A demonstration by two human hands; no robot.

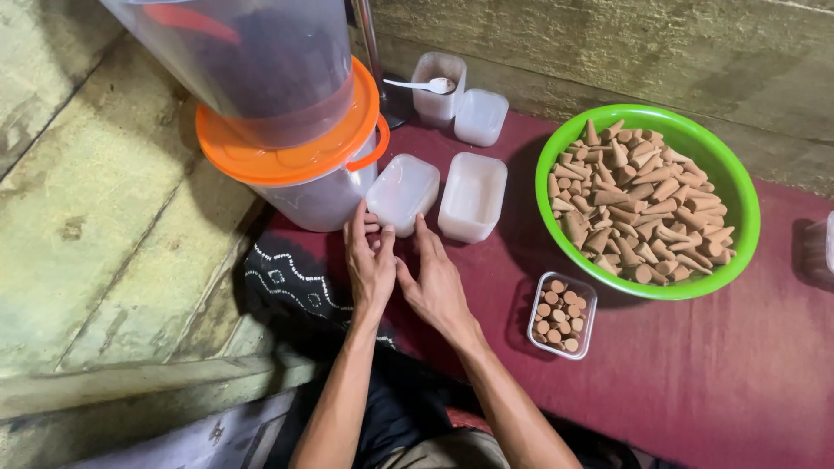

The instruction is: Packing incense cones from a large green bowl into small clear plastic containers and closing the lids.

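Two hands [404,269] touch one of four empty tubs [402,193]; one green bowl [738,187].

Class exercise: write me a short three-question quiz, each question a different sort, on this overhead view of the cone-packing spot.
1. True or false: the green bowl holds loose tan cones.
2. Which container has cones standing packed in it? A) small clear box B) frosted tub C) orange-lidded bucket
3. Fill in: the white spoon rests across a clear ____ by the wall.

Key: 1 true. 2 A. 3 tub. Note: left hand and right hand meet by the frosted tub; what they pinch cannot be seen.
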